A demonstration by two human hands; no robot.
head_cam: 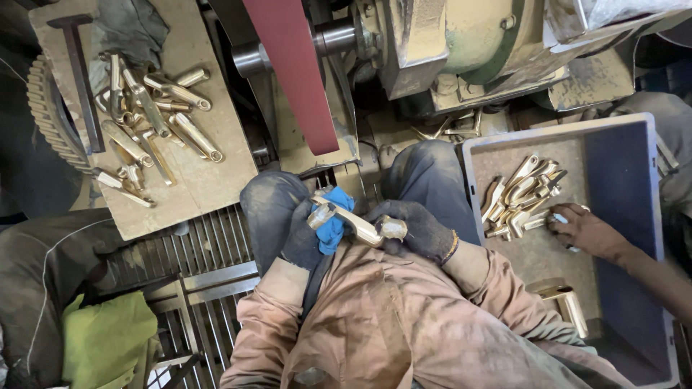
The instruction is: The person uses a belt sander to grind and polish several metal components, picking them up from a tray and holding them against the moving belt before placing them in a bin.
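Brass handle [358,225]: held across the lap, between both knees, just below the red sanding belt [295,72].
Left hand [306,238]: dark-gloved, closed round the handle's near end, padded by a blue cloth [335,223].
Right hand [414,229]: dark-gloved, curled shut over the handle's rounded far end.
Handling: likely solid metal, so heavy for its size and stiff; polished, hence probably slippery. Best gripped at both ends, cloth on one, middle left bare.
Blue crate [627,180]: open-topped, at the right; holds a loose heap of brass parts [522,194] against its far wall, plus one lone piece [569,306] nearer the front.
Other person's hand [587,230]: bare, reaching into the crate, fingers touching the edge of the heap; grip hard to make out.
Wooden board [209,187]: at the left; carries a scatter of longer brass pieces [148,119], lying crisscross.
Green rag [108,338]: bunched at lower left, well apart.
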